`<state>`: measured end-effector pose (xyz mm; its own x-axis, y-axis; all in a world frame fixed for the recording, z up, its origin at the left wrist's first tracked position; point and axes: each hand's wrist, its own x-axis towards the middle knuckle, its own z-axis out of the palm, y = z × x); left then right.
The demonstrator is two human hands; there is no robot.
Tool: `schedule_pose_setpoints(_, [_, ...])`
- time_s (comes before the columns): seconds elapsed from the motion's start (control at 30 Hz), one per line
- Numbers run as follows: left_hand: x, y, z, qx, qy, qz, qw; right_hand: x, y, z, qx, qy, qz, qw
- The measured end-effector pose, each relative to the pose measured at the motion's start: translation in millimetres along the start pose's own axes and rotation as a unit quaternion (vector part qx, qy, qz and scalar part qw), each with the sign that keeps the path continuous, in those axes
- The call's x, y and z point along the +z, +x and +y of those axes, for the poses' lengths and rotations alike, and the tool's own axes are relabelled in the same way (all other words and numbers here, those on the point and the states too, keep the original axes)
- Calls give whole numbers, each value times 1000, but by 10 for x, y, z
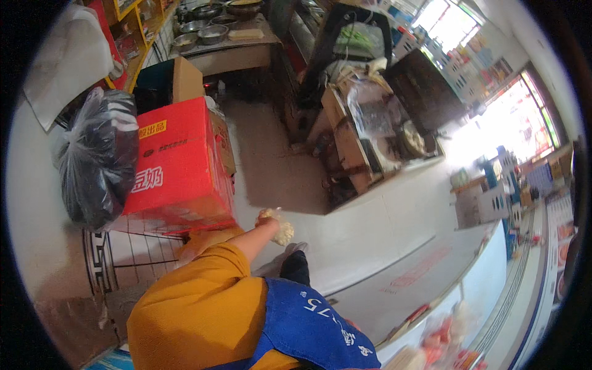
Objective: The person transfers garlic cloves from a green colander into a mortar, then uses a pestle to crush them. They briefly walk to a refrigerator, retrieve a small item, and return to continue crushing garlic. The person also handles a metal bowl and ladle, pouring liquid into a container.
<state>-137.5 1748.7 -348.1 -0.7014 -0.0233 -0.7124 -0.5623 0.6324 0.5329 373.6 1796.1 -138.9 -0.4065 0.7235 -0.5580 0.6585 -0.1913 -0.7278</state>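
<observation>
My left arm, in a mustard sleeve, stretches forward over the floor. My left hand [266,217] is closed around a small clear plastic bag of pale, lumpy pieces [283,234], whose kind I cannot make out. Just left of the hand stands a large red carton [179,166] on a black wire rack [145,253]. A blue apron [308,320] covers my front, and one dark-clad leg and shoe [296,262] show below the bag. I cannot see my right hand.
A knotted black plastic bag [102,160] sits left of the carton. Metal bowls [213,34] stand on the far counter. A wooden cabinet [357,148] with a pan is ahead right. At right lie a long grey-topped chest [407,265] and a clear bag with red contents [441,336].
</observation>
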Motion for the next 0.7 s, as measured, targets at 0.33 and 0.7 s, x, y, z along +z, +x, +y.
schedule_pose_setpoints(0.33, [-21,1181,918,-26,-259,-36,965,-925,3138,-3348,-284,-61,-5,957])
schedule_pose_setpoints(0.7, [-278,2747,2717,-32,-398,38,916,350,4590,-6894,-610,-312,-18,728])
